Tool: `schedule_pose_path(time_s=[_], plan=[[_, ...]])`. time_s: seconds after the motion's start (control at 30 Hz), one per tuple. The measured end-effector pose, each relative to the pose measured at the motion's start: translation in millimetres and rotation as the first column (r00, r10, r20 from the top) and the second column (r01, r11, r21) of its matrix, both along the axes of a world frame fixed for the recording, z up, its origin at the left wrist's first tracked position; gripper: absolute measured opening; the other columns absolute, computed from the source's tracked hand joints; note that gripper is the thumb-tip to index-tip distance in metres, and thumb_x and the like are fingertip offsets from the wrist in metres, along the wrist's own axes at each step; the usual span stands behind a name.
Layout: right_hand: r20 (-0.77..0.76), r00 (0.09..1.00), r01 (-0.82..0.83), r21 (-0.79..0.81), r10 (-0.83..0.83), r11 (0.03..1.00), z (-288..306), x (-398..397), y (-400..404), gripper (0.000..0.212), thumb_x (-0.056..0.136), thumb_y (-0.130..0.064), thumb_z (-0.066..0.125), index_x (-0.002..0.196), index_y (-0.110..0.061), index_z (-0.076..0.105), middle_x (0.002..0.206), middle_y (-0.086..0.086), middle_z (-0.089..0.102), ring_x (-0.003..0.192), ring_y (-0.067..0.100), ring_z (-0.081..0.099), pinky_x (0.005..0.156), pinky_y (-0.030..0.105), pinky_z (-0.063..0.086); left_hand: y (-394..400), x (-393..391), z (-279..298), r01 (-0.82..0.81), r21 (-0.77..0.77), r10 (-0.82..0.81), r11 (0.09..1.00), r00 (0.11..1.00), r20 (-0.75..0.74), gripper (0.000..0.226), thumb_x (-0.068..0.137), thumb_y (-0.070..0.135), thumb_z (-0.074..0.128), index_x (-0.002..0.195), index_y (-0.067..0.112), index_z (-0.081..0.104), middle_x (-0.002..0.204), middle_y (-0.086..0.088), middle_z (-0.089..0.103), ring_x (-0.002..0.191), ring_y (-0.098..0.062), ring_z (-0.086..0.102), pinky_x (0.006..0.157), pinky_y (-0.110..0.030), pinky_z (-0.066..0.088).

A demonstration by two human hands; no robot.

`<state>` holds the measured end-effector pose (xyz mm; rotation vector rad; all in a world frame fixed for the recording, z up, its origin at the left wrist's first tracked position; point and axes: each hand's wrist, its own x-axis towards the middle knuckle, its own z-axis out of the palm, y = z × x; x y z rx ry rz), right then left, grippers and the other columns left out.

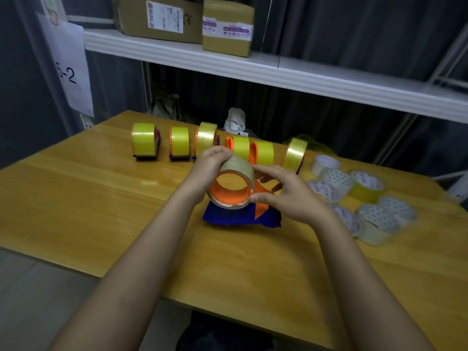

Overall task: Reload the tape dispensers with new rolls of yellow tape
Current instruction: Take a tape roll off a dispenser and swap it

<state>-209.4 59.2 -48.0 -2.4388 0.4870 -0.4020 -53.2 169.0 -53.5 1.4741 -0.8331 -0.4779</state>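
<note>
A blue and orange tape dispenser [240, 216] stands on the wooden table [88, 198] in the middle. On its orange hub sits a nearly spent, brownish tape roll [239, 168]. My left hand [211, 163] grips the roll from its far left side. My right hand [286, 196] holds the roll's right edge, thumb at the front rim. Behind them stands a row of several dispensers loaded with yellow tape [143, 139]. Several tape rolls [364, 184] lie at the right, one of them yellow, the others pale.
A white shelf [253, 69] with two cardboard boxes [228, 26] hangs above the table's far side. A paper sign [68, 72] hangs at the left. A crumpled white bag [235, 120] lies behind the row. The table's front edge runs diagonally below my arms.
</note>
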Motion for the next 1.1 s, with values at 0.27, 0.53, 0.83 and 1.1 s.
schedule_pose_path(time_s=[0.27,0.53,0.83,1.1], plan=[[0.037,0.998,0.039,0.224,-0.048,0.974,-46,7,-5,0.061,0.085,-0.021,0.072,0.139,-0.028,0.045,0.13,-0.011,0.044,0.116,0.005,0.048,0.096,0.022,0.046,-19,-3,-37,-0.219,0.056,0.217,0.974,0.976,0.029,0.026,0.1,0.036,0.041,0.088,0.017,0.055,0.083,0.005,0.055,0.075,-0.005,0.051,0.063,-0.019,0.039],[0.028,0.995,0.092,0.19,-0.1,0.977,-50,12,-9,0.061,0.089,-0.026,0.067,0.144,-0.027,0.04,0.135,-0.012,0.04,0.119,0.004,0.044,0.095,0.019,0.038,-7,-2,-49,-0.02,0.108,0.0,0.994,0.982,0.191,0.026,0.098,0.041,0.04,0.109,0.026,0.059,0.108,0.01,0.061,0.1,-0.003,0.056,0.08,-0.02,0.043],[-0.001,0.996,0.088,0.274,-0.091,0.958,-46,12,-9,0.058,0.089,-0.032,0.066,0.142,-0.027,0.044,0.133,-0.012,0.043,0.122,0.005,0.041,0.092,0.014,0.037,5,-2,-55,0.074,0.235,-0.156,0.969,0.923,0.351,0.041,0.1,0.027,0.045,0.14,0.034,0.039,0.151,0.007,0.03,0.136,-0.004,0.026,0.102,-0.018,0.025],[-0.085,0.994,0.088,0.198,-0.072,0.976,-34,19,-8,0.059,0.091,-0.025,0.065,0.144,-0.024,0.041,0.138,-0.004,0.045,0.123,0.012,0.046,0.103,0.031,0.042,2,-1,-58,-0.047,0.211,-0.082,0.976,0.821,0.565,0.042,0.099,0.015,0.044,0.14,0.021,0.043,0.145,0.001,0.043,0.133,-0.009,0.036,0.096,-0.003,0.022]])
